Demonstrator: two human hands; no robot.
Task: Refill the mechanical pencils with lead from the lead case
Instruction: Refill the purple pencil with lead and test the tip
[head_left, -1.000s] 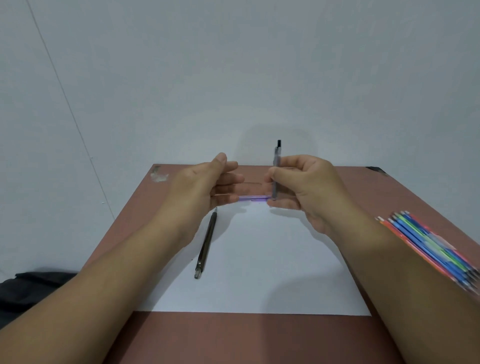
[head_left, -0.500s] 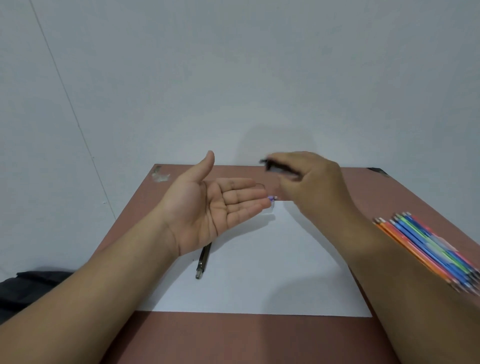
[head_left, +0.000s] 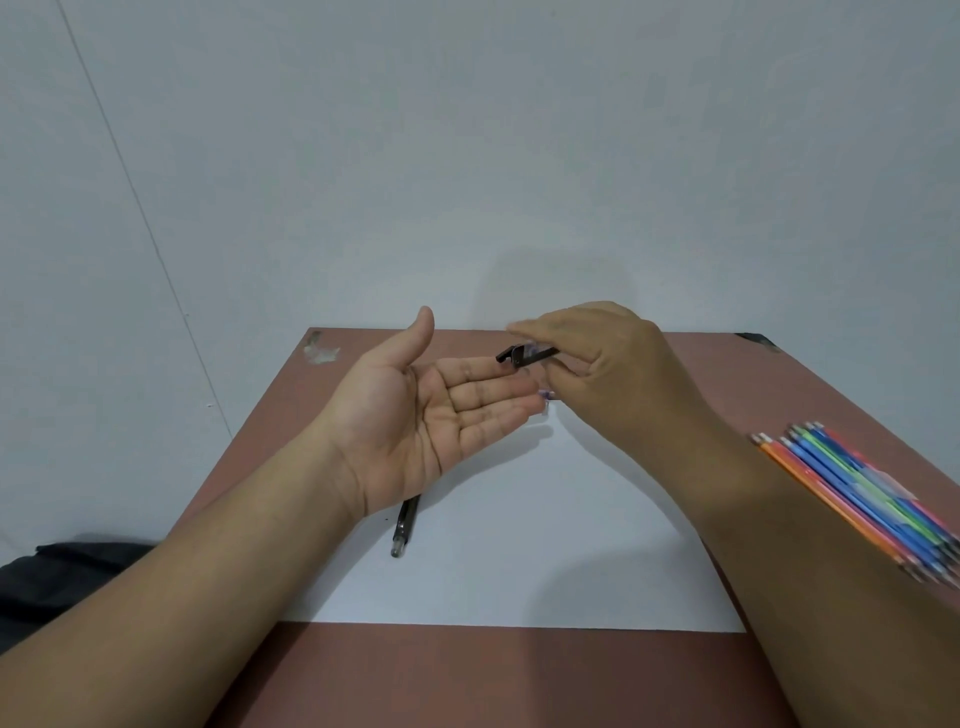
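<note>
- Since a second earlier, the left hand (head_left: 447, 410) had let go of the lead case and turned palm up, and the pencil in the right hand had swung from upright to nearly level.
- Head view: the left hand was held flat above the table, fingers straight and close together, thumb raised, holding nothing.
- Head view: the right hand (head_left: 597, 364) was curled, back toward the camera, pinching a dark mechanical pencil (head_left: 524, 356) whose clip end projected left, just above the left fingertips.
- Head view: a small purple-tipped piece (head_left: 545, 396) showed just below the right hand, beside the left fingertips; it appeared to be the end of the lead case, the remainder hidden by the hand. How it was held could not be told.
- Head view: a second dark pencil (head_left: 404, 527) lay on the white sheet (head_left: 519, 545), its upper part hidden under the left wrist.
- Head view: a row of coloured pencils (head_left: 857, 499) lay on the brown table (head_left: 467, 675) at the right edge, well apart from both hands.
- Head view: a dark cloth (head_left: 62, 571) showed at the lower left, off the table.
</note>
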